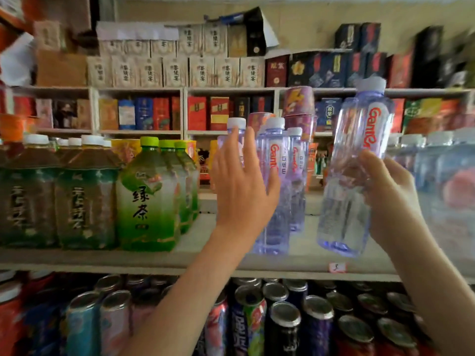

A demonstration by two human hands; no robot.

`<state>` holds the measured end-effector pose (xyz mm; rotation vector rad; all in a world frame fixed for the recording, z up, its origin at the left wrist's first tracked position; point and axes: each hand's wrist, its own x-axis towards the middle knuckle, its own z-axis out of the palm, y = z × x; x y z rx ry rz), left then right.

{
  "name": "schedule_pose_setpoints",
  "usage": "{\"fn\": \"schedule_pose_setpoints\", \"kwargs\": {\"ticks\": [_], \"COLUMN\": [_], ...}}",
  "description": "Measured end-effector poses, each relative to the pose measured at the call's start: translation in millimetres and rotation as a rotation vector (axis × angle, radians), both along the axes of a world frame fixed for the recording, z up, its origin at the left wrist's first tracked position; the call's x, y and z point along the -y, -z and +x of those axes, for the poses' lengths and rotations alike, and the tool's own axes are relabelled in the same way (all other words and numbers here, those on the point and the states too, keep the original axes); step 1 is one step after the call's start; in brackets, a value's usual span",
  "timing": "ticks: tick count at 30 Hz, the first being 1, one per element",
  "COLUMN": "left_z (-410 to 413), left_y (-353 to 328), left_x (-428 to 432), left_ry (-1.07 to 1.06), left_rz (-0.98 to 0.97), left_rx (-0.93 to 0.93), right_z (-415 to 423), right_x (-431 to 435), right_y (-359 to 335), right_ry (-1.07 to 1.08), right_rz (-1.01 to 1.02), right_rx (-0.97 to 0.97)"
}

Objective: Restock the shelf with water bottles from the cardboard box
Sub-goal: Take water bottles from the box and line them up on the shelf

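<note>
My right hand (390, 199) grips a clear purple-tinted water bottle (352, 160) with a white cap and red lettering, tilted slightly, its base just above the shelf board (303, 255). My left hand (241, 186) is spread flat with straight fingers against a row of the same water bottles (279, 176) standing on the shelf. One more bottle's cap (236, 123) shows behind my fingertips. The cardboard box is out of view.
Green tea bottles (146, 199) and brown tea bottles (51, 196) fill the shelf's left side. Shrink-wrapped bottles (447, 176) stand at the right. Cans (282, 319) fill the shelf below. Boxed goods line the upper shelves (180, 73). Bare shelf lies between the water row and my right hand.
</note>
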<state>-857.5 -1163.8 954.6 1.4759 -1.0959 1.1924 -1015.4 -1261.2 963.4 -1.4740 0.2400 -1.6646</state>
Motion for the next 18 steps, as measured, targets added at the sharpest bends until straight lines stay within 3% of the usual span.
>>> {"fn": "schedule_pose_setpoints", "kwargs": {"ticks": [3,5,9,18], "left_z": [-16,-18,-20,-22], "left_y": [-3,-1,2,1], "left_x": [16,27,39,40], "left_ry": [-0.023,-0.092,-0.306,-0.388], "left_rz": [0.164,0.285,0.426,0.429], "left_rx": [0.324,0.412,0.418,0.4], "right_z": [8,16,22,46], "right_x": [26,41,63,62], "right_y": [3,9,14,17], "right_ry": [0.051,0.056,-0.006,-0.249], "right_rz": [0.015,0.02,0.043,-0.009], "right_rx": [-0.049,-0.126,-0.269,-0.437]}}
